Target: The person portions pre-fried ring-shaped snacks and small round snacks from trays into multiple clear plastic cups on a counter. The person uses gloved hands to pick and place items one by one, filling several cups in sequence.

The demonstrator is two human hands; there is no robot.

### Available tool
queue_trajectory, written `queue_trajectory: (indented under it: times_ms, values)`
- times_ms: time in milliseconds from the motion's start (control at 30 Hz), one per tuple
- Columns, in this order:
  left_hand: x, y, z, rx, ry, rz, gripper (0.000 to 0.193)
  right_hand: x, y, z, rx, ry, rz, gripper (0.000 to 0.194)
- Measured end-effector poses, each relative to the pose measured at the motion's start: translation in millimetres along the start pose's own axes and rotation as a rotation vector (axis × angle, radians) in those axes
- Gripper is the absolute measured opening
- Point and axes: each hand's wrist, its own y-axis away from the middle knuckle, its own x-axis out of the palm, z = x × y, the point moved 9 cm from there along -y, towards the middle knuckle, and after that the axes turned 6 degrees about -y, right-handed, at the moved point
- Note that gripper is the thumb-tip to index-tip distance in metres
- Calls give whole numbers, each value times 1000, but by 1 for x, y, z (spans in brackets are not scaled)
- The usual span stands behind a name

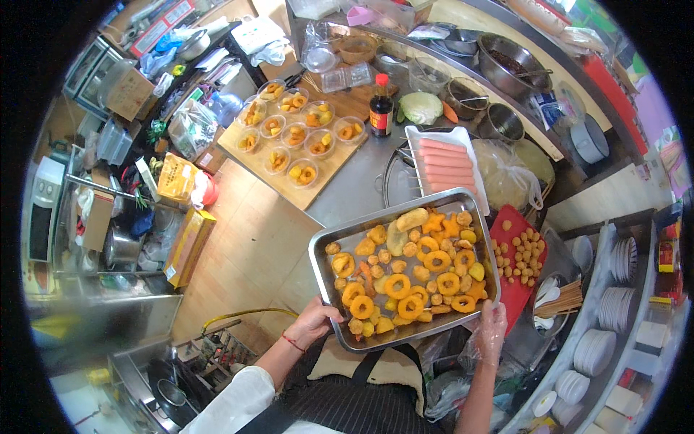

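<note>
A stainless steel tray [316,260] is held out in front of my body, tilted in view. My left hand [316,321] grips its near left corner, thumb over the rim. On the near right corner, my right hand [489,329] holds on through a clear plastic glove. Fried rings [398,286], small round balls [399,266], orange star-shaped pieces [433,221] and pale oval pieces [412,219] lie loose in the tray. Past the tray's far edge, a white tray [477,184] carries several pink sausages [445,162] on sticks.
Several clear plastic cups of fried pieces [293,135] stand on a wooden board [309,198]. A soy sauce bottle [381,108] and a cabbage [421,109] are behind. Round balls lie on a red cutting board [519,301] at right, near chopsticks [559,298] and stacked plates [593,351].
</note>
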Motion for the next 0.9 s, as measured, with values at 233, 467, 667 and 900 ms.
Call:
queue_trajectory:
  times_ms: [233, 467, 667, 900]
  values:
    - [-24, 29, 8, -98, 92, 1, 71, -91, -25, -154, 293, -408, -396, 69]
    - [-63, 53, 1, -129, 59, -84, 69, -125, -125, -224, 264, -873, -357, 49]
    - [-50, 55, -8, -194, -43, -84, 70, -117, -85, -218, 4, -975, -394, 50]
    - [-57, 40, -16, -193, -21, -26, 65, -48, 62, -234, 125, -928, -484, 47]
